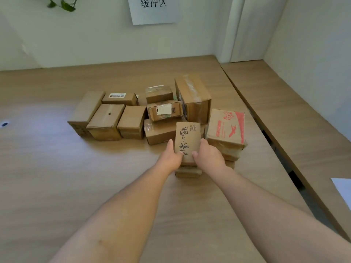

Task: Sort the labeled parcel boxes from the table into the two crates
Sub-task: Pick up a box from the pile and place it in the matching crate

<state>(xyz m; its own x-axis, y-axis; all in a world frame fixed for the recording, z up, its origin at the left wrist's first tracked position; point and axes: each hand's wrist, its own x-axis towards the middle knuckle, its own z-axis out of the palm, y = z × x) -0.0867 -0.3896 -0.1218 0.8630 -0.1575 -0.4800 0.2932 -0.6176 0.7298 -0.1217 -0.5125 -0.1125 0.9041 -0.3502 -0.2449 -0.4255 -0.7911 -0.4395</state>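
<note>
Barely started, I judge: the left hand (171,158) and right hand (209,158) grip one script-printed box (188,137) with curled fingers (195,153) at the pile's near edge; other boxes (131,122) sit unsorted on the tabletop (57,177), neither crate in view.

Both forearms (123,224) ran out past the bottom edge. The left hand (171,158) and right hand (208,158) gripped the script-printed box (188,137) and covered its near end, most of their fingers out of sight behind it. A lower box (188,172) beneath showed only its near edge, and the stack under the red-printed box (226,128) was largely hidden. The white label (117,95) and a second label (164,109) were too small to read. The wall sign (153,10) and leaves (62,3) were cut by the top edge, a white sheet (342,190) by the right. A dark spot (4,123) on the table (57,177) could not be identified
</note>
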